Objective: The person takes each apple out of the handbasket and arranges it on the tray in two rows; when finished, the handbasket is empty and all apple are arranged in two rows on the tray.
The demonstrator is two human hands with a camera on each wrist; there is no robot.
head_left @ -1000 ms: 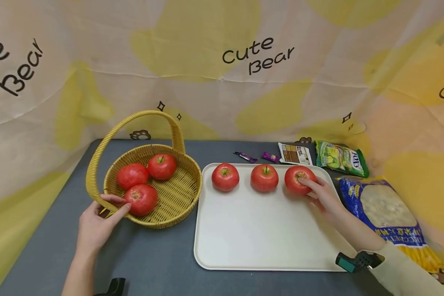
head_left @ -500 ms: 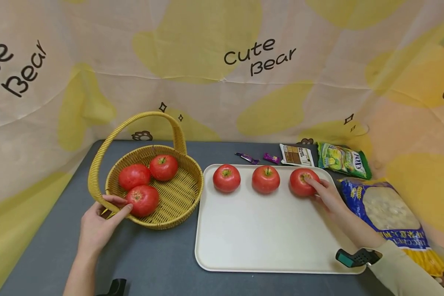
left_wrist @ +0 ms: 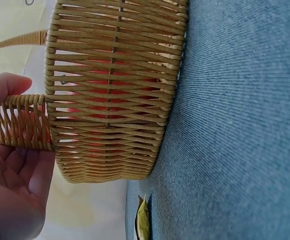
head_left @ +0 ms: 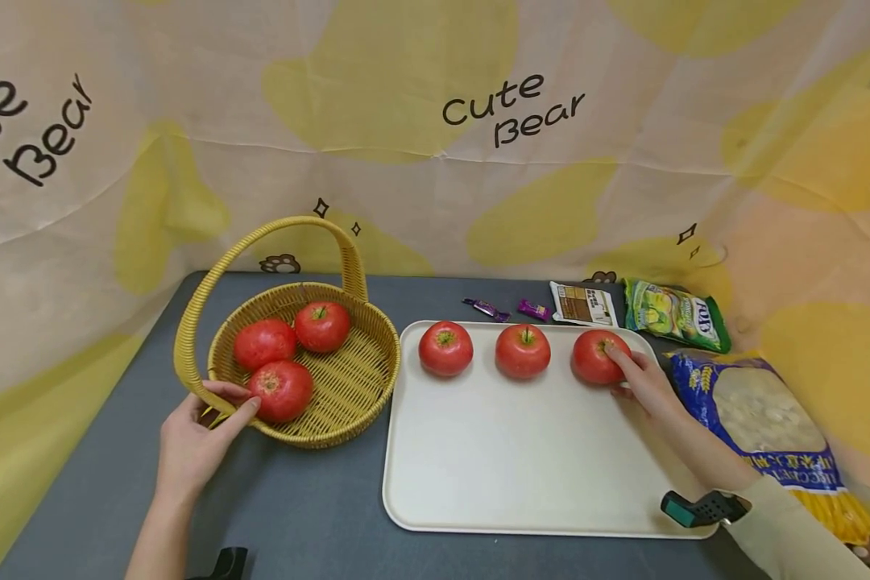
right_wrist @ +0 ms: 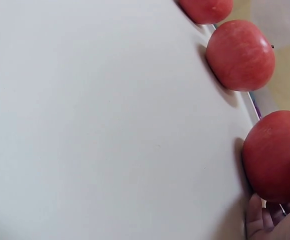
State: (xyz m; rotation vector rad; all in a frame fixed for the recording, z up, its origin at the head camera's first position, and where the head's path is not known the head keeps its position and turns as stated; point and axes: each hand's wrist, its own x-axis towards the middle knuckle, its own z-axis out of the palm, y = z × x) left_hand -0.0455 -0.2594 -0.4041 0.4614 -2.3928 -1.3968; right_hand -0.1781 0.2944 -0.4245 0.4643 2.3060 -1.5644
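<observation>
My left hand (head_left: 199, 439) grips the base of the handle of a yellow wicker basket (head_left: 370, 407) in the head view. Inside the basket sit three red apples, the nearest apple (head_left: 283, 391) close to my fingers. The left wrist view shows thumb and fingers on either side of the woven handle base (left_wrist: 22, 122). Over on the white tray (head_left: 544, 459), my right hand (head_left: 645, 387) holds the rightmost red apple (head_left: 598, 356), thumb on its top and fingers at its side. A middle apple (head_left: 523, 351) and a left apple (head_left: 445, 348) stand in line with it along the tray's back edge.
Behind the tray lie two purple-wrapped candies (head_left: 487, 309), a brown and white packet (head_left: 583, 304) and a green snack bag (head_left: 674, 314). A blue and yellow bag (head_left: 761, 411) lies right of the tray, beneath my right forearm. A printed cloth hangs behind the grey table (head_left: 312, 507).
My right hand and the apple in it have moved slightly right on the tray. My left hand has kept its grip on the basket; the head view has shifted a little.
</observation>
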